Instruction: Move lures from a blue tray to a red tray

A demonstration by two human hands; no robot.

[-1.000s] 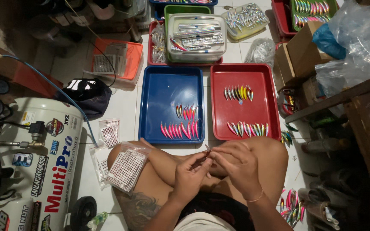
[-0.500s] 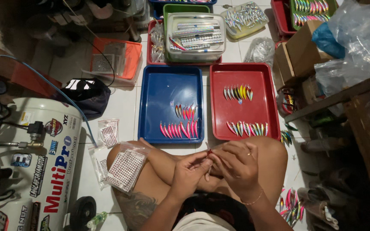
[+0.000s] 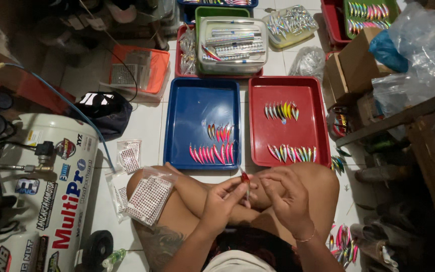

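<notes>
lure (image 3: 245,180) upright, long axis vertical, left-hand fingers (image 3: 234,190)

Blue tray (image 3: 192,108) has pink and red lures (image 3: 212,152), red tray (image 3: 308,108) has rainbow-striped ones (image 3: 291,153). The lure (image 3: 245,178) in hand is red, and the white tank (image 3: 41,201) has red lettering.

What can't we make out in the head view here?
- Lure between the hands: too small; hooks or eyes unreadable.
- Right hand: seen from the back, so whatever its fingertips pinch is hidden.
- Left hand: grip point on the lure too small.
- Clear box: contents blurred by the lid's glare.
- Green tray: cut off by the top edge.
</notes>
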